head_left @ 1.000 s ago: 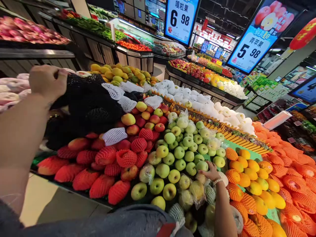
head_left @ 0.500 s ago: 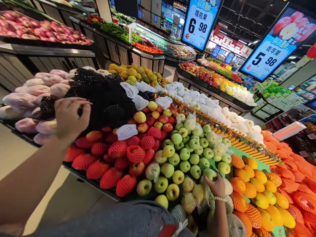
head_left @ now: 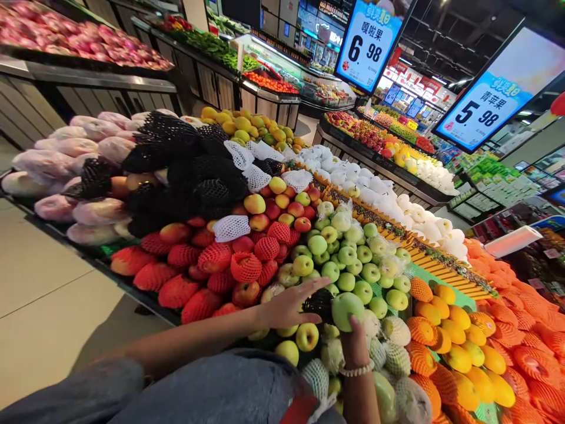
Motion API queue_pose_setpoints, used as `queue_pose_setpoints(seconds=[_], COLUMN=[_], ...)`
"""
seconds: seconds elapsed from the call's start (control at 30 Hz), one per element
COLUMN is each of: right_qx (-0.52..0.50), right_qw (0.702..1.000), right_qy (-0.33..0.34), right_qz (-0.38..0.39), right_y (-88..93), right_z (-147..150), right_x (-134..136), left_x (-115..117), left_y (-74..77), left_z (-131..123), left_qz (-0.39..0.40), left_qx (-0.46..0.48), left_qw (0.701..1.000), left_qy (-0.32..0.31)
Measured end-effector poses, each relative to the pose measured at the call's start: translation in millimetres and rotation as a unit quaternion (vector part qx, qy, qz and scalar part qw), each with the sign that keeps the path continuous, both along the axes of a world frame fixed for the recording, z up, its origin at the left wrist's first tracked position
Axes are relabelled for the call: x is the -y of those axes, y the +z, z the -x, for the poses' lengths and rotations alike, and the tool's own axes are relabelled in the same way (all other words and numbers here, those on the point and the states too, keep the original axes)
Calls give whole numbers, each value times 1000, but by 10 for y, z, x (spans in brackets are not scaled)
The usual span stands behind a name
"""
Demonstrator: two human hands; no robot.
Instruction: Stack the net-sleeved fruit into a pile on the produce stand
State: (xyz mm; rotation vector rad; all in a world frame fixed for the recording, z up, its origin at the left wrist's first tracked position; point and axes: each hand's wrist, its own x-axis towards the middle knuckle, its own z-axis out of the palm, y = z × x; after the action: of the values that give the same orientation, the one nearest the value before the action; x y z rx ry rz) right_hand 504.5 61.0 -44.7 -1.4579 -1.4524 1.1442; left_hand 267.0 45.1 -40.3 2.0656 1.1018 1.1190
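Observation:
My right hand (head_left: 356, 346), with a beaded bracelet at the wrist, is closed round a green apple (head_left: 346, 311) just above the display's front edge. Coming in from the left, my left hand (head_left: 289, 305) has its fingers and thumb stretched on either side of a black foam net (head_left: 319, 303), which it grips. The net lies right against the left side of the apple. Many loose green apples (head_left: 330, 272) are piled behind both hands. More black foam nets (head_left: 194, 171) lie heaped at the left.
Red apples in red nets (head_left: 212, 259) lie left of the green ones. Oranges (head_left: 459, 335) and orange-netted fruit (head_left: 534, 330) are on the right. White-wrapped fruit (head_left: 353, 171) runs along the back. Price screens (head_left: 369, 44) hang overhead.
My left hand has moved from the black net heap across to the right, bringing a black foam net. My right hand has lifted the green apple and drawn it leftward.

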Motion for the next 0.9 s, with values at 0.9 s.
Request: queue_pose_setpoints(seconds=[0.9], right_qx=[475], right_qw=[873], right_qy=[-108], right_qz=[-41], right_y=[-39], right_z=[-1147], right_x=[-1590], left_x=[-2185], left_y=[1616], left_z=[3097], left_qz=[9], left_qx=[-194], left_qw=[877], left_qy=[440])
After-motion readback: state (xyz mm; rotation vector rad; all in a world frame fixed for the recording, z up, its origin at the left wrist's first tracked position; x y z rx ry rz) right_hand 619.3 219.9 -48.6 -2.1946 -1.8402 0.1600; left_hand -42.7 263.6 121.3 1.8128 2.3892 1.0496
